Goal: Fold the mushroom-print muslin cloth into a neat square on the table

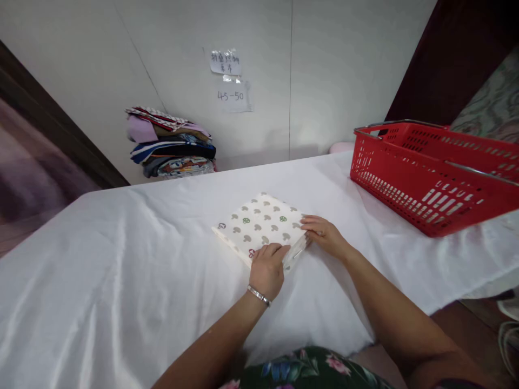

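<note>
A folded cream cloth (pixel 263 221) with a print of grey, green and red mushrooms lies in the middle of the white-covered table, one corner pointing away from me. My left hand (pixel 267 267), with a silver bracelet at the wrist, grips its near edge, fingers closed over the top. At the right corner, my right hand (pixel 326 235) holds the cloth's layered edge, fingers on top. The right thumb is partly hidden. Several layers show along the near right side between the two hands.
A red plastic basket (pixel 405 183) with metal handles stands on the table at the right. Behind the table's far edge is a stack of folded fabrics (pixel 172 143). Two paper signs (pixel 231 96) are taped to the wall. White cloth (pixel 121 270) covers the table.
</note>
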Motion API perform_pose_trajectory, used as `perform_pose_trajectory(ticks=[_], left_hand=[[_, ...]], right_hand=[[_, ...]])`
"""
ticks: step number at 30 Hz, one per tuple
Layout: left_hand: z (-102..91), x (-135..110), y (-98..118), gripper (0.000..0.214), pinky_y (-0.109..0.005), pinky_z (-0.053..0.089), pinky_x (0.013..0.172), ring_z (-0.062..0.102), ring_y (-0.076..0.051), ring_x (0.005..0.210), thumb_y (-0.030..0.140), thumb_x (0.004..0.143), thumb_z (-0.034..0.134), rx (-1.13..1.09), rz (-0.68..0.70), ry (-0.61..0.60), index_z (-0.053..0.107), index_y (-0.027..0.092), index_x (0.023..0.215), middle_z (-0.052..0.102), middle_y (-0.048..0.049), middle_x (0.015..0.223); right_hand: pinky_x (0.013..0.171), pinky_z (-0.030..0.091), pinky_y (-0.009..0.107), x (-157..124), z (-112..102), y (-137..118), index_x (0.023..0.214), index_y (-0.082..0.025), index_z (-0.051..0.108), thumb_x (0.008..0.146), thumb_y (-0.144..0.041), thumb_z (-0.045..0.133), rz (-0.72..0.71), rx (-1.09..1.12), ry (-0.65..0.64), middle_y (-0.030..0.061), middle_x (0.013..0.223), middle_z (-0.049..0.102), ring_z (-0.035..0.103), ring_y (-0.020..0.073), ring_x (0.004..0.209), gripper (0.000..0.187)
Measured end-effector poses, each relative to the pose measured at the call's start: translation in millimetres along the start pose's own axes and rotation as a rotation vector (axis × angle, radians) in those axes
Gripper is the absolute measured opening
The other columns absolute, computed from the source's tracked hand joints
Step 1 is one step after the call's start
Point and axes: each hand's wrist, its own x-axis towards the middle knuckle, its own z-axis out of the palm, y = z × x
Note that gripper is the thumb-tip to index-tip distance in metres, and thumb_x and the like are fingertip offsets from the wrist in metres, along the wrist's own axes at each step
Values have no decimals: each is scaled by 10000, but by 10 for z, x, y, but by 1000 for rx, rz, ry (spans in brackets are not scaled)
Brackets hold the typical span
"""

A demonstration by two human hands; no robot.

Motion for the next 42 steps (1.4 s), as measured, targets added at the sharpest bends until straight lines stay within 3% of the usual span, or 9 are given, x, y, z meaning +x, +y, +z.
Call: perform_pose_trajectory(ticks=[3, 9, 15, 19, 29, 33, 35, 39, 42], left_hand=[[1, 4, 28, 413, -336, 397, 785, 520, -182, 907, 43, 773, 437, 33, 23, 0, 592, 252, 1093, 603, -28, 985], [-35, 10, 97, 234, -361, 391, 800, 509, -205, 922, 281, 832, 524, 105, 18, -29, 582, 233, 1053, 589, -40, 978], [-46, 20, 67, 129, -326, 392, 778, 505, -187, 847, 247, 844, 493, 134, -20, -23, 603, 193, 883, 577, -38, 871], [-66, 51, 32, 200, -293, 390, 726, 509, -170, 788, 236, 878, 435, 144, -48, -30, 586, 187, 758, 576, -28, 790], [-44, 59, 24, 209, -294, 417, 714, 539, -174, 774, 215, 898, 388, 225, -64, -21, 589, 178, 857, 590, -38, 790], [-63, 37, 86, 339, -313, 456, 734, 555, -187, 848, 169, 862, 420, 282, 16, -59, 498, 213, 1189, 586, -59, 999], [-81, 23, 111, 438, -312, 473, 740, 558, -180, 879, 120, 823, 442, 283, 44, -85, 465, 261, 1237, 517, -61, 1182], [-107, 6, 128, 443, -279, 496, 661, 561, -159, 871, 62, 804, 408, 290, 44, -139, 547, 324, 1133, 382, -8, 1354], [-113, 17, 146, 349, -278, 504, 639, 551, -170, 900, 77, 821, 398, 341, 13, -191, 602, 284, 1013, 370, 5, 1373]], right_hand=[[947, 440, 420, -14, -29, 0, 980, -271, 669, 787, -138, 534, -15, -28, -55, 38, 1103, 643, 522, 208, 1125, 271], [969, 425, 414, -14, -89, -39, 1034, -277, 645, 756, -103, 557, -27, -52, -127, 36, 1166, 607, 494, 213, 1160, 339], [955, 435, 414, 17, -104, -32, 1039, -267, 644, 806, -174, 560, -94, -91, -109, 56, 1152, 614, 508, 219, 1141, 265], [962, 427, 426, 14, -88, 11, 1039, -250, 645, 844, -223, 523, -119, -100, -88, 79, 1180, 598, 484, 233, 1171, 232], [919, 463, 415, 26, -12, -10, 1016, -259, 649, 889, -278, 460, -85, -98, 16, 58, 1077, 657, 561, 211, 1074, 228], [904, 473, 402, 29, -14, -19, 1024, -261, 648, 894, -272, 448, -98, -117, 17, 48, 1047, 669, 574, 205, 1052, 239], [899, 475, 398, 30, -11, -21, 1031, -268, 644, 897, -271, 442, -103, -124, 19, 42, 1041, 671, 578, 204, 1046, 242], [899, 470, 396, 29, 7, -21, 1049, -279, 636, 899, -273, 439, -102, -130, 29, 33, 1037, 671, 582, 202, 1040, 248], [898, 470, 398, 25, 18, -10, 1046, -272, 642, 896, -281, 448, -110, -126, 10, 33, 1017, 679, 587, 206, 1029, 246]])
